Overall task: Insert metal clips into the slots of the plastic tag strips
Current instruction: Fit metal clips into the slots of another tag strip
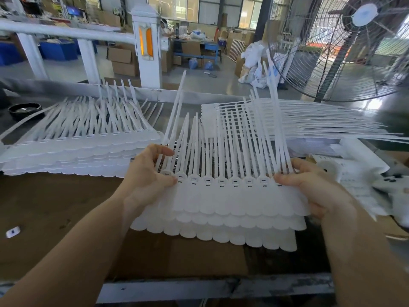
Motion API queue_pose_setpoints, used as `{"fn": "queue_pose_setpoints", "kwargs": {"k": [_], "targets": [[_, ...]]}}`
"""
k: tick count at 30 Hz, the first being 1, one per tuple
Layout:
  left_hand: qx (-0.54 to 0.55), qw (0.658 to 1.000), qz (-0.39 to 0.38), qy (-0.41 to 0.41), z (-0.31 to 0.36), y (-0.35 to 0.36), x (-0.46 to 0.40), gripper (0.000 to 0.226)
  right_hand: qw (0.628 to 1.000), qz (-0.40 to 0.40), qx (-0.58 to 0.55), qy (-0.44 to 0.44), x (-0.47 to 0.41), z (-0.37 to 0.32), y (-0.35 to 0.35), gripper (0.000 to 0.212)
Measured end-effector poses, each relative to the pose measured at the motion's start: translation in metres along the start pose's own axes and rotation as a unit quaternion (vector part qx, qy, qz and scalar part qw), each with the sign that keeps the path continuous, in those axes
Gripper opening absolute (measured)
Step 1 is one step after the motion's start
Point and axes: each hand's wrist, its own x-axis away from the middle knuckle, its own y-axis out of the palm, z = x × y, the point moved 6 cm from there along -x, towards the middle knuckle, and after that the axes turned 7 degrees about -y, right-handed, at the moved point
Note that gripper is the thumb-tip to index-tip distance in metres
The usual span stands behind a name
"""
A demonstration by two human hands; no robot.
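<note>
A stack of white plastic tag strips (221, 202) lies in front of me, its tails pointing up and away. Small metal clips show in the slots along the top strip's heads. My left hand (146, 173) grips the stack's left end, thumb on the first head. My right hand (309, 187) grips the right end, thumb on top and fingers under. A dark pile of loose metal clips (177, 151) shows behind the tails, mostly hidden.
A second pile of tag strips (84, 147) lies at the left, a third (298, 120) at the back right. A black bowl (25, 110) sits far left. A large fan (345, 47) stands at the right. Papers (354, 173) and a small white piece (13, 232) lie on the cardboard.
</note>
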Motion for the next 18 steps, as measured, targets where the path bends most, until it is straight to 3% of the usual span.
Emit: {"fn": "queue_pose_setpoints", "kwargs": {"k": [10,18], "targets": [[-0.005,1.000,0.017,0.012,0.008,0.005,-0.018,0.040,0.998,0.033,0.009,-0.053,-0.008,-0.024,0.003,0.024],[0.042,0.995,0.054,0.068,0.020,-0.006,-0.009,0.037,0.992,0.028,-0.012,-0.119,-0.002,-0.049,0.005,0.030]]}}
